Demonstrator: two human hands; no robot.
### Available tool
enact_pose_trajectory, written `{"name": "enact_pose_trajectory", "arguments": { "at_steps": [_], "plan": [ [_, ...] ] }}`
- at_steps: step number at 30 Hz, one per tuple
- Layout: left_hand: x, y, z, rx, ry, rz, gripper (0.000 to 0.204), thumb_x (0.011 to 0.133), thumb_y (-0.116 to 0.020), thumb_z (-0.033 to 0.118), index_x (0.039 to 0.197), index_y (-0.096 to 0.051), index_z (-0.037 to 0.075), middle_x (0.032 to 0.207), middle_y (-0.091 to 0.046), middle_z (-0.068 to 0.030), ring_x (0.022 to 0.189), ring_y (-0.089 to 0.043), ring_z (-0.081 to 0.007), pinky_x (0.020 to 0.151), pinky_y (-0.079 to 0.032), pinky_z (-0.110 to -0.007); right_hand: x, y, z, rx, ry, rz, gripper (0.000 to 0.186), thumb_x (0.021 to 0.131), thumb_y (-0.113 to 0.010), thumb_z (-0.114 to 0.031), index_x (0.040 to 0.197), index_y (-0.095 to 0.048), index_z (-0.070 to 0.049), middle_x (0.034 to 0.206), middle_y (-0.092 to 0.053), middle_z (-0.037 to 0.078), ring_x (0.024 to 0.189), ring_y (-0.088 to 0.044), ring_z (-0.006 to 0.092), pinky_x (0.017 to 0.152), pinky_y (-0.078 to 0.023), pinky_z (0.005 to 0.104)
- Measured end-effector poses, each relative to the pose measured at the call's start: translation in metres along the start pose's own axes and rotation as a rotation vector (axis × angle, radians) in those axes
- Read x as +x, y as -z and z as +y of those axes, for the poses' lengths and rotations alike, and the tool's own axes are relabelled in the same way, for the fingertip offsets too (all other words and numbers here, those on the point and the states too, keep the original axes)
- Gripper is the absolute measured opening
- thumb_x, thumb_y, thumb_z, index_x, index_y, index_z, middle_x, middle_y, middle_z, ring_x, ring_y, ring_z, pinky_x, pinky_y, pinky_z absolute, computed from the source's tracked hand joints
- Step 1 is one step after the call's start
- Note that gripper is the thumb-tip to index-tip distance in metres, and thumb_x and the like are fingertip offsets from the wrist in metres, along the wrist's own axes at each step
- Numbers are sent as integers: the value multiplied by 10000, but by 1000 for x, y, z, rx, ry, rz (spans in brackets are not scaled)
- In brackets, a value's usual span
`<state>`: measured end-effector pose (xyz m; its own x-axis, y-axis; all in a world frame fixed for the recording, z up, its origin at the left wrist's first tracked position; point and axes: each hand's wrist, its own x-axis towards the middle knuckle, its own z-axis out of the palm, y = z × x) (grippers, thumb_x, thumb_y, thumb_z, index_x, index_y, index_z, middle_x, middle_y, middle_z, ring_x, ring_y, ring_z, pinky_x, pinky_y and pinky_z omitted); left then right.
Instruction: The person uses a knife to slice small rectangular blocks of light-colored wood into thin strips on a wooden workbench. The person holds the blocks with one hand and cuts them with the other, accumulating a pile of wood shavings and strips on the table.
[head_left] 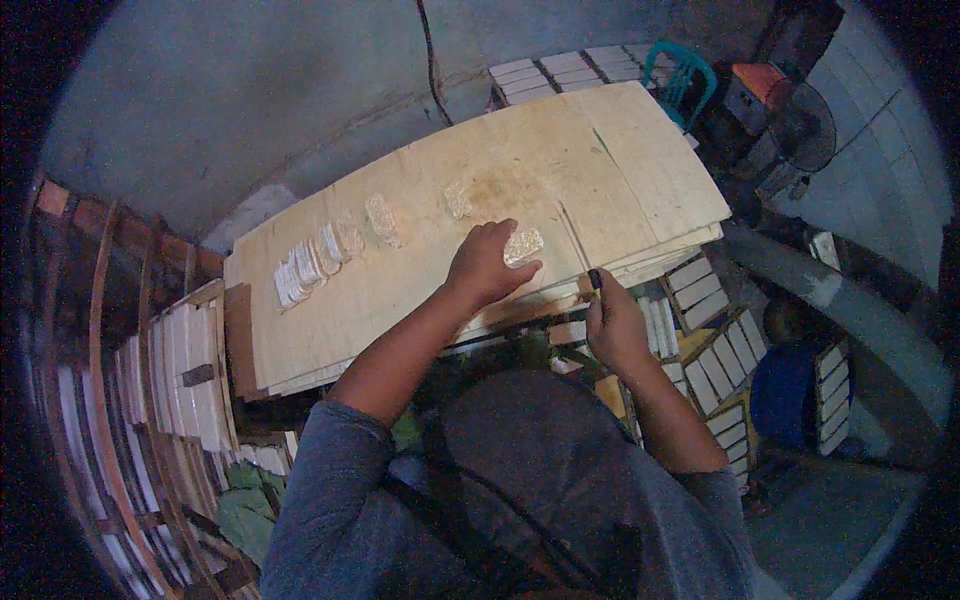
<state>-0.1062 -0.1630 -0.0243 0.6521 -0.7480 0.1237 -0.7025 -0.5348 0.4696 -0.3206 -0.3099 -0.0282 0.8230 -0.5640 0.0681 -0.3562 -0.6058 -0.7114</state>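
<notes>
Left grip (485, 264) pinches a block (525, 245), right grip (617, 325) clasps a knife (583, 252); if the block slips, fingers (509, 229) risk cuts.

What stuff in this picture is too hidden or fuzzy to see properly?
All in the head view:
- Pale speckled oblong slab: left side partly covered by the left hand; its specks are too small and grainy to identify.
- Thin knife's black handle: lower part hidden inside the right hand.
- Teal plastic chair: lower part behind the pale wooden board.
- Brown wooden slatted rack: cut off by the dark round rim.
</notes>
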Motion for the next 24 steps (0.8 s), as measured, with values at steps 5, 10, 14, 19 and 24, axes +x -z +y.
{"name": "enact_pose_trajectory", "arguments": {
  "at_steps": [5,10,14,19,24],
  "plan": [
    [4,-6,-10,5,-50,20,603,875,-794,426,1316,-663,35,1270,-659,-221,1193,-609,-403,1059,-498,-480,0,2,-12,8,44,-141,481,976,-586,-69,1453,-544,-25,1213,-691,297,1116,-676,485,955,-548,527],
    [1,11,6,48,-381,192,382,879,-771,245,1198,-705,46,1177,-684,-167,1108,-638,-362,984,-533,-456,-1,-1,-5,-42,34,-47,500,971,-603,-71,1466,-535,-36,1211,-687,279,1081,-682,481,923,-562,512],
    [2,8,2,89,-421,80,280,881,-740,169,1129,-722,41,1149,-698,-158,1101,-644,-359,966,-547,-457,1,1,-21,-4,100,-130,548,971,-616,-83,1503,-485,-47,1163,-671,256,1011,-688,470,870,-569,521],
    [4,14,10,84,-421,50,255,886,-717,158,1108,-714,32,1146,-699,-172,1097,-647,-376,951,-551,-468,22,-5,-41,-147,12,-287,492,1022,-552,-167,1497,-447,-96,1176,-659,255,991,-701,488,809,-570,559],
    [3,18,19,192,-402,47,238,834,-740,93,1063,-718,31,1043,-681,-128,1014,-650,-330,883,-565,-434,30,-7,-53,-152,-30,-329,490,1008,-561,-166,1476,-431,-98,1182,-649,274,991,-694,510,840,-567,584]
  ]
}}
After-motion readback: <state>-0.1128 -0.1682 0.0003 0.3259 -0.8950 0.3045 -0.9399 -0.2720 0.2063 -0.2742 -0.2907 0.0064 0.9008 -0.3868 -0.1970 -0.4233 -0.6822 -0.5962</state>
